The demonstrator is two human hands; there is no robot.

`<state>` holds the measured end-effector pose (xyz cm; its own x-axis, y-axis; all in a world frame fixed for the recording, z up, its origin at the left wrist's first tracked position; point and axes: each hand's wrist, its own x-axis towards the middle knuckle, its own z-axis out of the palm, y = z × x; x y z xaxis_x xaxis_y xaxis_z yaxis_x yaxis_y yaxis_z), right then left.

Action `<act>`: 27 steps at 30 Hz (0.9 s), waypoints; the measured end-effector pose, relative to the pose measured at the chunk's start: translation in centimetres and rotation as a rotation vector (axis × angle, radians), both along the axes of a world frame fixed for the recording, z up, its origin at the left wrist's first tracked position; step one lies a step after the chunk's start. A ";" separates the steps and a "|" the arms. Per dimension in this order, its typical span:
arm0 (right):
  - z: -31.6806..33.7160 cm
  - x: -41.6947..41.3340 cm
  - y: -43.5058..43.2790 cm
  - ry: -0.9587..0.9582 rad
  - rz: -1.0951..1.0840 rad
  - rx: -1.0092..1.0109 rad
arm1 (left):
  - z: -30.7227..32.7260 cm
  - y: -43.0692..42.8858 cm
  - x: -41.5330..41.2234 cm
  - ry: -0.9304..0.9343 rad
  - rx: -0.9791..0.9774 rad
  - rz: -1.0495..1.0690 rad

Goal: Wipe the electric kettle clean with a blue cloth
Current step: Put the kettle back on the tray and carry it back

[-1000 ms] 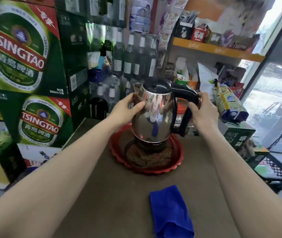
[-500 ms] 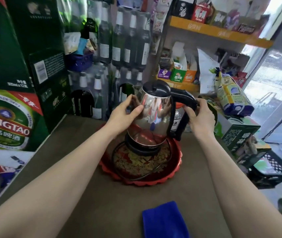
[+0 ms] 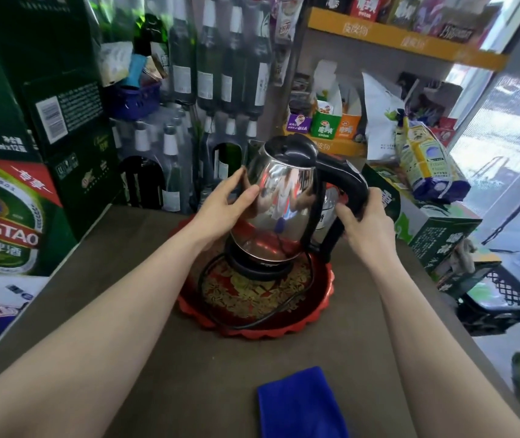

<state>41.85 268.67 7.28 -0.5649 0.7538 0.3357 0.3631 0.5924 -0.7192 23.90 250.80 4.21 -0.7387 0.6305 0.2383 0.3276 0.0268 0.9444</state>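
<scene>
A shiny steel electric kettle (image 3: 284, 197) with a black lid and black handle is held tilted just above its black base (image 3: 258, 270). My left hand (image 3: 220, 203) presses flat against the kettle's left side. My right hand (image 3: 363, 219) is closed around the black handle. The base and its black cord lie in a red patterned tray (image 3: 321, 314) on the brown table. A folded blue cloth (image 3: 299, 403) lies untouched on the table near the front edge, between my forearms.
Green beer cartons (image 3: 15, 200) stack along the left. Glass bottles (image 3: 220, 74) stand behind the tray. An orange shelf (image 3: 404, 42) with snack boxes runs at the back right. Boxes and a black crate (image 3: 498, 295) sit to the right of the table.
The kettle has come up off its base and tilted, spout end away from me. Both hands keep the same hold. The camera has moved closer and lower.
</scene>
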 end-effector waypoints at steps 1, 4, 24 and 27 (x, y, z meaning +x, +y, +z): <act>0.0 0.0 -0.1 -0.004 0.003 0.021 | -0.3 0.0 -0.1 -0.023 0.013 0.005; 0.2 -0.3 -0.3 0.000 0.033 0.037 | -0.8 -0.2 -0.1 -0.059 0.029 -0.002; -0.3 1.0 -1.3 -0.011 -0.030 0.059 | -8.0 -3.3 1.1 0.169 -0.489 0.046; -0.8 -0.6 -2.3 -0.018 -0.014 0.098 | -8.2 -3.5 1.2 0.165 -0.467 0.087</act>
